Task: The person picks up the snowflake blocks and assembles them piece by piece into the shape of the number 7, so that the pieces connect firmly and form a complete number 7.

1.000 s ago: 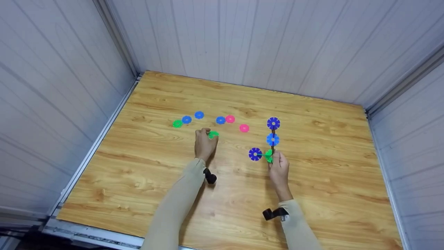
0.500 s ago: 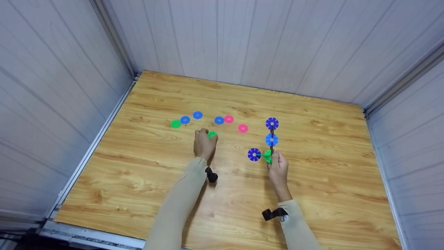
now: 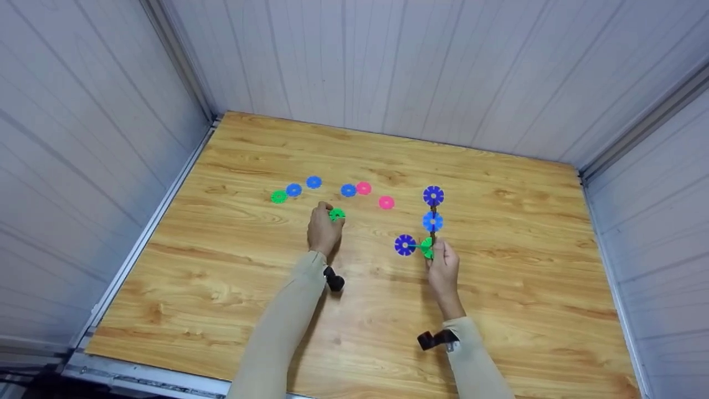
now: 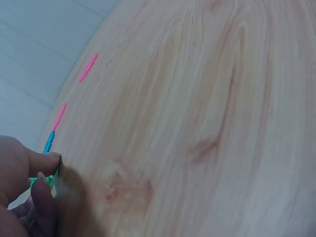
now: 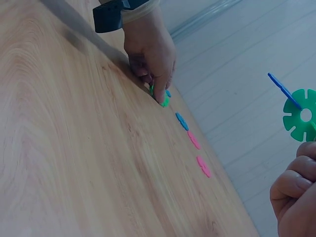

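The person's left hand [image 3: 324, 230] is low over the wood-grained worktop [image 3: 221, 266], its thumb and fingers pinching a green slotted disc [image 3: 337, 213] by the edges. The right-wrist view shows that disc down at the worktop's surface.

The right hand [image 3: 445, 271], well apart from the left, pinches a linked assembly [image 3: 437, 224] of similar discs between thumb and fingers, near its lower corner. At the top is a dark blue disc [image 3: 433, 190], below it a lighter blue one [image 3: 427, 223], then a second green disc [image 3: 426, 248] beside the fingers. Pieces seen edge-on join them, and another joins the green disc to a further dark blue disc [image 3: 399, 245] on its left.

Beyond the left hand, loose discs lie flat: a green one [image 3: 275, 197] just beside a blue one [image 3: 289, 190], another blue one [image 3: 309, 182] near them, then a third blue [image 3: 344, 190] right next to a pink disc [image 3: 359, 189], and a second pink disc [image 3: 382, 203] nearer the assembly. Pale panelled walls [image 3: 365, 61] stand around the worktop.
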